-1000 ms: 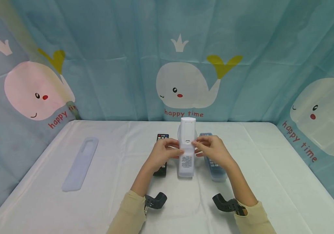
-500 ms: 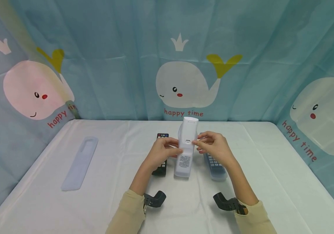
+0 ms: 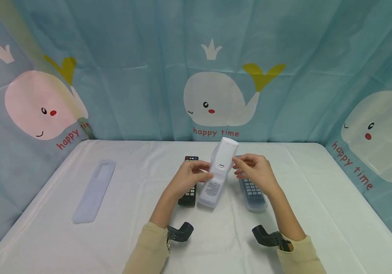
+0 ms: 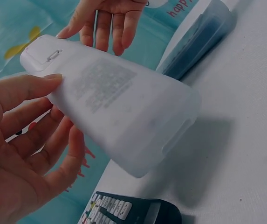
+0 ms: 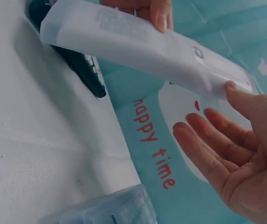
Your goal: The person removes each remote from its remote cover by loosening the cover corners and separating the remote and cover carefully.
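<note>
Gripping the white remote in its translucent cover (image 3: 216, 177), the left hand (image 3: 187, 179) is seen with its thumb curled onto the remote's upper face and its fingers (image 4: 44, 140) wrapped beneath. The remote is held clear of the white table (image 3: 130, 236), tilted, its lower end just below those fingers and its top end up and away beyond them. The right hand (image 3: 255, 173) is held just right of the remote with its fingers (image 5: 208, 140) straight and relaxed, spread a little; whether the thumb tip touches the remote's edge cannot be told.

Under the left fingers a black remote (image 3: 189, 186) is laid flat on the table. Below the right fingers a blue-covered remote (image 3: 252, 190) is laid flat. Well off to the left of the left fingers a pale blue empty cover (image 3: 94, 190) is laid on the table. Beyond all fingertips a whale-printed curtain (image 3: 213, 99) is hung.
</note>
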Available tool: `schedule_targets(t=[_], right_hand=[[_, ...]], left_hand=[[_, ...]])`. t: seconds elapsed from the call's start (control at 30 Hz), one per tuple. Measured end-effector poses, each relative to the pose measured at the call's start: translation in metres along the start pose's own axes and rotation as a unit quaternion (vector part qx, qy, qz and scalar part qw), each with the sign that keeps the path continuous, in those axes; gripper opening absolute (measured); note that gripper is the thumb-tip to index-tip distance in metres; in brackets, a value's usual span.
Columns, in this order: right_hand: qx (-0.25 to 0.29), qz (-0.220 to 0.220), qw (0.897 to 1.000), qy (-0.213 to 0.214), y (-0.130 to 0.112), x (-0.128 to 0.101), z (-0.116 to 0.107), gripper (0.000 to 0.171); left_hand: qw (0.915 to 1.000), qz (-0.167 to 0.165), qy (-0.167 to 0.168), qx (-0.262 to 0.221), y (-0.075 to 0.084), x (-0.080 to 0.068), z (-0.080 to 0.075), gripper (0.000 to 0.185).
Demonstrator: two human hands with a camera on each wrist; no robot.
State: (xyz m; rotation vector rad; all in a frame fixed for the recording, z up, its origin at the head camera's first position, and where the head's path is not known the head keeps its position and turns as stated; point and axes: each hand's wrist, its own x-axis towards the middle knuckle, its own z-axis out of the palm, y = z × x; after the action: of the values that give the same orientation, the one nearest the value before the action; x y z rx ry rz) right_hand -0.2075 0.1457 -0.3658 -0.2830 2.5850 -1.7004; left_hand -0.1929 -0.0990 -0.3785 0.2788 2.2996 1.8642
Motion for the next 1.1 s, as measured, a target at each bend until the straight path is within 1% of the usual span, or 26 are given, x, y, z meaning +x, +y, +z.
schedule_targets(t=[0.23,0.37,0.5,0.7,0.83,1.0,1.1], right_hand=[[-0.009,-0.012,1.000,0.016,0.000,-0.002,-0.004,0.037],[0.000,-0.021,1.000,0.022,-0.001,-0.001,-0.006,0.037],[0.016,-0.028,0.999,0.021,0.000,-0.001,-0.008,0.043],[0.015,-0.036,0.999,0.019,-0.002,-0.002,-0.011,0.056],[0.009,-0.030,0.999,0.008,-0.004,-0.003,-0.013,0.063],[0.005,-0.034,0.999,-0.021,-0.005,-0.004,-0.015,0.070],[0.003,-0.038,0.999,-0.039,-0.005,-0.004,-0.017,0.071]], left_hand=[[0.9996,0.008,-0.021,0.017,0.001,-0.001,-0.007,0.036],[0.9995,0.004,-0.026,0.020,0.000,-0.001,-0.010,0.036],[0.9993,0.006,-0.030,0.021,0.000,0.000,-0.012,0.036],[0.9986,0.027,-0.035,0.027,-0.002,0.000,-0.015,0.034],[0.9986,0.028,-0.037,0.026,-0.002,-0.001,-0.017,0.033],[0.9983,0.025,-0.042,0.032,0.000,-0.001,-0.018,0.032],[0.9981,0.027,-0.042,0.037,0.001,-0.002,-0.018,0.031]])
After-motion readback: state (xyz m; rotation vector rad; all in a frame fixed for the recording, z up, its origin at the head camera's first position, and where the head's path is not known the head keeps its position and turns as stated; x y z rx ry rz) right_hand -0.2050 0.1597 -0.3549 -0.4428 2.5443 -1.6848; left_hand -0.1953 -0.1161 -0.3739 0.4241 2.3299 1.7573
